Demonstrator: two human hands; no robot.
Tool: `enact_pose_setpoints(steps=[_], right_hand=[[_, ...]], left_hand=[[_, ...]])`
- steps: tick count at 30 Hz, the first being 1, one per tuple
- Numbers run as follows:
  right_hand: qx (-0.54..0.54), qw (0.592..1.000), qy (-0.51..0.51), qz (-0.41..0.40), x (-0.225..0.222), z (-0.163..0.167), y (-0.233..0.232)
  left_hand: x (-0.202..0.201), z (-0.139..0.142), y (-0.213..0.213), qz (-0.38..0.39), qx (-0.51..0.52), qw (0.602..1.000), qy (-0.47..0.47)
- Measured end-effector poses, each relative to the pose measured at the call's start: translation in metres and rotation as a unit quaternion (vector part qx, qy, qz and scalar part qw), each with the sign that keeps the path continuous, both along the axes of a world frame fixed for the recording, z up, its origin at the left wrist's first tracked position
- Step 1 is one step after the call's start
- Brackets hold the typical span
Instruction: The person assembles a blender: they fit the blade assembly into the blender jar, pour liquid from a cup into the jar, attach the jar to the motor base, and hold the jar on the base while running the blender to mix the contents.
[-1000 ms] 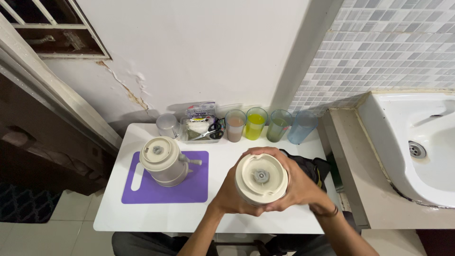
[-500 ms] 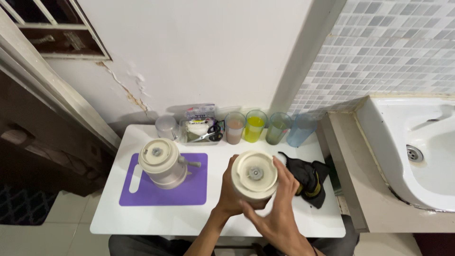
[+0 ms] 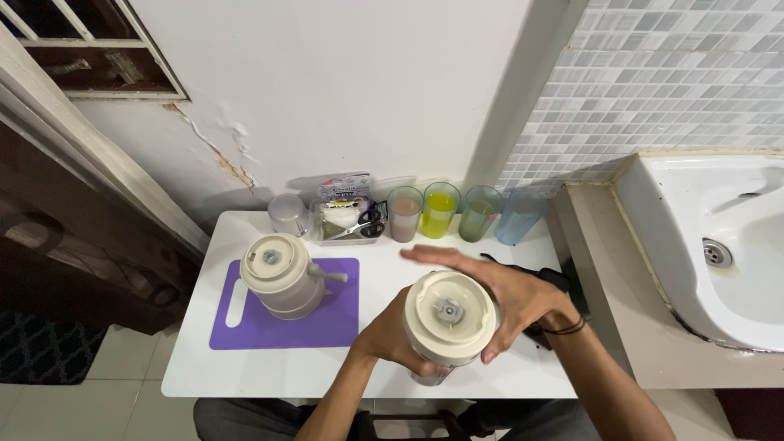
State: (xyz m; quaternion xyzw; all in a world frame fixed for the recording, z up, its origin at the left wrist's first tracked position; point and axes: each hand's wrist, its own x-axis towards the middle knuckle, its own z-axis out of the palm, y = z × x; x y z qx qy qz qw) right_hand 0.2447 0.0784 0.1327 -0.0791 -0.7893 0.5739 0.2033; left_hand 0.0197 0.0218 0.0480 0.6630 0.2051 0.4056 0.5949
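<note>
A cream blender jar (image 3: 450,317) with a small metal coupling in its round top is held above the front of the white table (image 3: 269,369). My left hand (image 3: 386,336) grips its left side from below. My right hand (image 3: 506,292) wraps its right side, with the fingers stretched flat over the far edge. A second cream blender jar (image 3: 282,275) with a small side handle stands on a purple cutting mat (image 3: 255,327) at the left of the table.
Along the wall stand a small grey cup (image 3: 288,214), a clear box with scissors (image 3: 347,219), and several coloured tumblers (image 3: 439,209). A black object (image 3: 563,282) lies under my right wrist. A white sink (image 3: 719,245) is at the right.
My right hand came off the jar and dropped toward me, then returned to the jar's right side. The jar stayed in my left hand, roughly in the same place.
</note>
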Motion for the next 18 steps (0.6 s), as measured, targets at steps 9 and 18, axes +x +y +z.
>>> enact_pose_setpoints(steps=[9,18], right_hand=[[0.009,0.96,0.007,-0.281,-0.027,-0.007,-0.049],[0.234,0.819,-0.043,-0.523,-0.055,-0.031,-0.088]], left_hand=[[0.011,-0.007,0.0,0.166,0.058,0.982,-0.065],[0.027,-0.002,0.0,0.311,0.081,0.947,0.0]])
